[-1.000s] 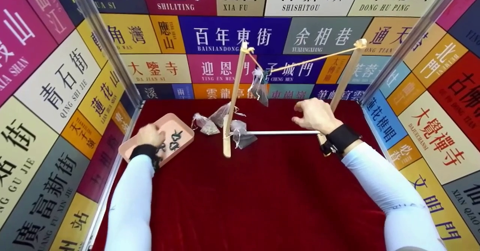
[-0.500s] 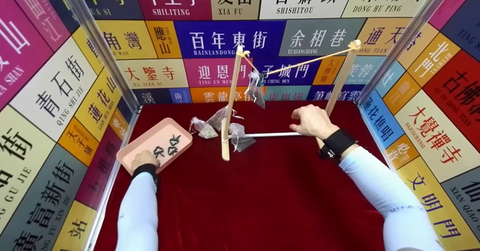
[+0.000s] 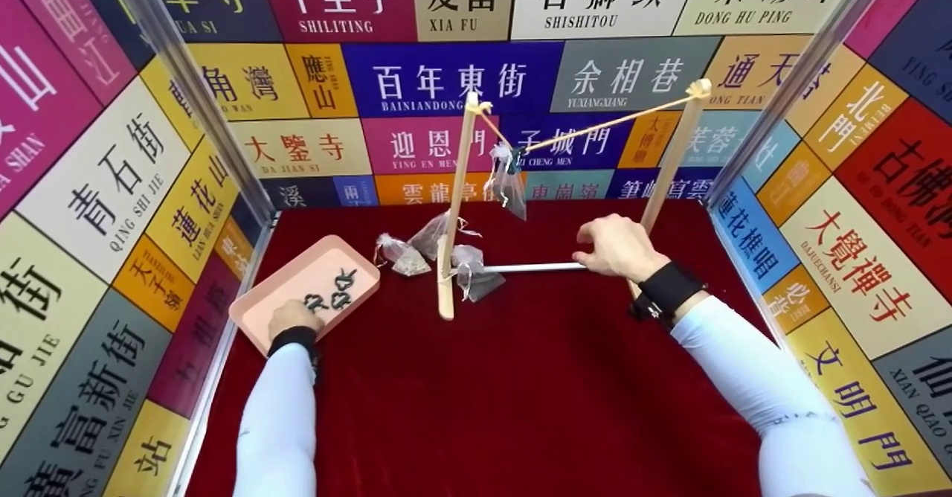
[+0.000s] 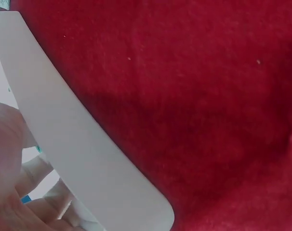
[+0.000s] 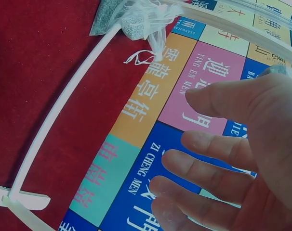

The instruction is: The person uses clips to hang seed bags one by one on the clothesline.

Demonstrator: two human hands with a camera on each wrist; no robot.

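Note:
My left hand (image 3: 294, 317) reaches down into a pink tray (image 3: 260, 294), next to several small dark green pieces (image 3: 341, 290) that look like clips. In the left wrist view the tray wall (image 4: 88, 134) hides part of the fingers (image 4: 37, 173), so any hold is unclear. A wooden frame (image 3: 458, 199) has a yellow string (image 3: 610, 121) tied between its two post tops. From the sagging string hangs a sheer drawstring pouch (image 3: 509, 184). My right hand (image 3: 621, 245) hovers near the right post (image 3: 673, 162); the right wrist view shows its fingers (image 5: 204, 171) apart, holding nothing.
Several more sheer pouches (image 3: 407, 256) lie around the foot of the left post. A white rod (image 3: 532, 268) joins the two posts low down. Red cloth (image 3: 506, 393) covers the table, and printed panels (image 3: 454, 80) wall it in.
My left hand has lowered into the near end of the tray. My right hand has come down slightly. The head view has shifted a little; the pouch still hangs from the string.

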